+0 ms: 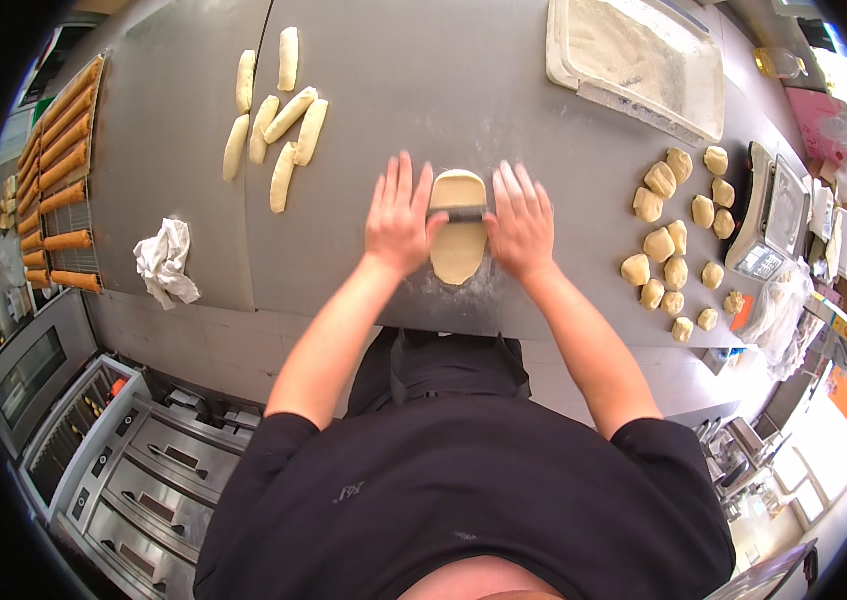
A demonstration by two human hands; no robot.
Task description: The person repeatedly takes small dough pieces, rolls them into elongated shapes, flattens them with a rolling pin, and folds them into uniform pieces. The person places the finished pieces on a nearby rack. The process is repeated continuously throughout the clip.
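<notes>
A flattened oval of dough [458, 251] lies on the steel worktop, with a short dark rolling pin [462, 214] across it. My left hand [399, 217] is at the pin's left end, its thumb on the end and its fingers stretched forward. At the right end, my right hand [522, 219] rests in the same way, palm down. Neither hand's fingers wrap the pin. Several rolled dough logs [291, 115] lie at the upper left. On the right are many dough balls [659, 244] of differing size. Loose flour surrounds the oval.
A plastic tub of flour [637, 67] stands at the back right. Beyond the dough balls is a digital scale [761, 214] beside plastic bags [780, 307]. A crumpled white cloth [167, 262] lies at left, near wire racks of long browned baked rolls [67, 197]. The worktop's front edge [423, 324] runs before my waist.
</notes>
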